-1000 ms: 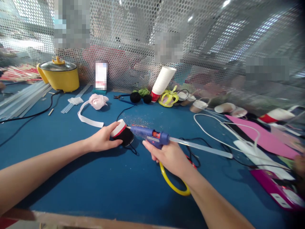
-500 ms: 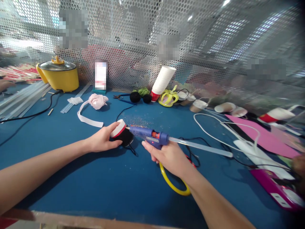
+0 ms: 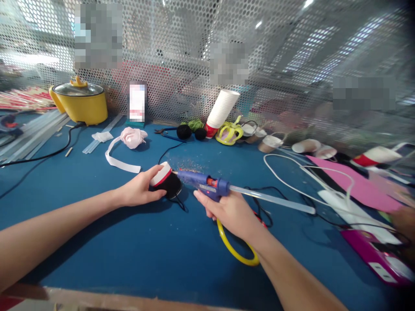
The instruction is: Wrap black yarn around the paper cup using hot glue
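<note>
My left hand (image 3: 139,189) is closed around a paper cup (image 3: 161,175) lying on its side. Its white end and red band show, and black yarn (image 3: 171,185) covers the lower part; a loose strand trails on the table. My right hand (image 3: 228,211) grips a blue hot glue gun (image 3: 202,180) with a long clear glue stick (image 3: 272,200) jutting from its back. The gun's nozzle is at the cup's side, by the edge of the black yarn; whether it touches I cannot tell. Under my right wrist lies a yellow loop (image 3: 238,254), partly hidden.
Pink-white ribbon roll (image 3: 132,137), pliers (image 3: 170,134), black yarn balls (image 3: 183,131) and stacked paper cups (image 3: 223,108) stand behind. A yellow pot (image 3: 86,106) and glue sticks (image 3: 32,138) are left. Rightward lie a white cable (image 3: 275,175), pink sheet (image 3: 350,185), purple power strip (image 3: 372,259) and another person's hand (image 3: 403,222).
The glue gun's nozzle has shifted very slightly right along the cup. At the far left edge, another person's hand has gone and a blue tool shows there. My left hand stays put.
</note>
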A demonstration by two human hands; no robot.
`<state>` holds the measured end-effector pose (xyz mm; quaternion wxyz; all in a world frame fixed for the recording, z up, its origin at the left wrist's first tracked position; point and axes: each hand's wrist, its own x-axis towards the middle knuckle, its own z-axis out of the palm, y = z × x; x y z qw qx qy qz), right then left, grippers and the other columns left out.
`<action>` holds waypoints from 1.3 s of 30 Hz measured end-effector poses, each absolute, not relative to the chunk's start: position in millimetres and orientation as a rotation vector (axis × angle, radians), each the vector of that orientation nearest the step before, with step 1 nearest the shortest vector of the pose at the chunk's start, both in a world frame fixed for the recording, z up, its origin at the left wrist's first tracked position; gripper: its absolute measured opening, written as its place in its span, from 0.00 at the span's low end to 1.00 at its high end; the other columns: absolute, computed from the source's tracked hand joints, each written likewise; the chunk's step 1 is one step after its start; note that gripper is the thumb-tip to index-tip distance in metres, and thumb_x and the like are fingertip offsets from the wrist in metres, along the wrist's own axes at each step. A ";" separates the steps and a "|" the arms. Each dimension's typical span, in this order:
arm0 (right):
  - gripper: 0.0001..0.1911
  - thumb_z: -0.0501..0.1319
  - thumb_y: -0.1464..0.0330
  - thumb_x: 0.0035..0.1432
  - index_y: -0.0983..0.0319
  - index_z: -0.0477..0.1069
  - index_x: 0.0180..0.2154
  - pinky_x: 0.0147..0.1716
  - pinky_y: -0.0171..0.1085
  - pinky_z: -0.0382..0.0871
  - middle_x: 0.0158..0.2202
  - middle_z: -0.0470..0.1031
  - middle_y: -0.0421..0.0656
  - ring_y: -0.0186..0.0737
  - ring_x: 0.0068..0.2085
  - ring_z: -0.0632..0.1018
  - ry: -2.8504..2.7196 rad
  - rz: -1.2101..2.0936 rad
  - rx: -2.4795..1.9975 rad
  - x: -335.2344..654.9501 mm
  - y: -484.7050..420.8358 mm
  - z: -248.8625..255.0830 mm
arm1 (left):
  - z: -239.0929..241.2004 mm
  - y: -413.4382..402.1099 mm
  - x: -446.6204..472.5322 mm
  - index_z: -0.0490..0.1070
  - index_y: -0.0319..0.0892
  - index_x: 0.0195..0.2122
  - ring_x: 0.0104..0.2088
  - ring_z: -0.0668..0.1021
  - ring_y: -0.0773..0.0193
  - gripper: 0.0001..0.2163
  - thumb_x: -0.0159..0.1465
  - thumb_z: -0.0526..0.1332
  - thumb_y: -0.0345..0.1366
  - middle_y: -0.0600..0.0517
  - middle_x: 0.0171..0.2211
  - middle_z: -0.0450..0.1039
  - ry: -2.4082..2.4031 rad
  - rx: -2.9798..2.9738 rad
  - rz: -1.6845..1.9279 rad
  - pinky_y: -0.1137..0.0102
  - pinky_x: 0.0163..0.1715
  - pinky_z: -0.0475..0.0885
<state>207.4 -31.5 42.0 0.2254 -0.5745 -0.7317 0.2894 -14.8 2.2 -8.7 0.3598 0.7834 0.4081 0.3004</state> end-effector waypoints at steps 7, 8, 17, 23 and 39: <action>0.16 0.55 0.62 0.53 0.60 0.61 0.17 0.20 0.31 0.65 0.11 0.64 0.36 0.32 0.16 0.70 -2.041 0.771 -1.608 206.0 -32.1 42.5 | -8.5 1.7 -15.2 0.56 0.37 0.52 0.41 0.74 0.57 0.24 0.55 0.58 0.37 0.45 0.42 0.72 1.037 2.030 0.772 0.66 0.39 0.70; 0.16 0.55 0.62 0.53 0.60 0.61 0.17 0.20 0.31 0.65 0.11 0.64 0.36 0.32 0.15 0.69 -2.053 0.762 -1.598 206.0 -32.4 42.6 | -8.3 1.5 -15.1 0.55 0.37 0.52 0.40 0.74 0.57 0.24 0.55 0.58 0.37 0.45 0.42 0.72 1.038 2.029 0.771 0.66 0.39 0.70; 0.12 0.56 0.63 0.53 0.60 0.64 0.20 0.18 0.31 0.63 0.11 0.63 0.34 0.31 0.14 0.68 -2.060 0.779 -1.563 203.7 -37.0 43.0 | -6.6 1.0 -14.4 0.56 0.36 0.51 0.38 0.74 0.59 0.24 0.55 0.58 0.35 0.45 0.40 0.71 1.052 2.040 0.767 0.67 0.38 0.69; 0.15 0.55 0.60 0.54 0.60 0.67 0.20 0.19 0.33 0.64 0.11 0.65 0.36 0.34 0.16 0.70 -2.142 0.708 -1.523 205.8 -39.2 36.8 | -6.4 1.0 -13.9 0.58 0.36 0.49 0.37 0.74 0.59 0.21 0.55 0.58 0.36 0.47 0.39 0.72 1.046 2.024 0.766 0.67 0.38 0.70; 0.11 0.56 0.59 0.52 0.59 0.72 0.29 0.22 0.36 0.66 0.13 0.67 0.37 0.38 0.19 0.72 -2.137 0.589 -1.460 206.2 -39.4 28.9 | -7.8 1.0 -14.0 0.57 0.37 0.49 0.36 0.75 0.60 0.21 0.55 0.58 0.36 0.47 0.39 0.72 1.047 2.018 0.784 0.67 0.37 0.70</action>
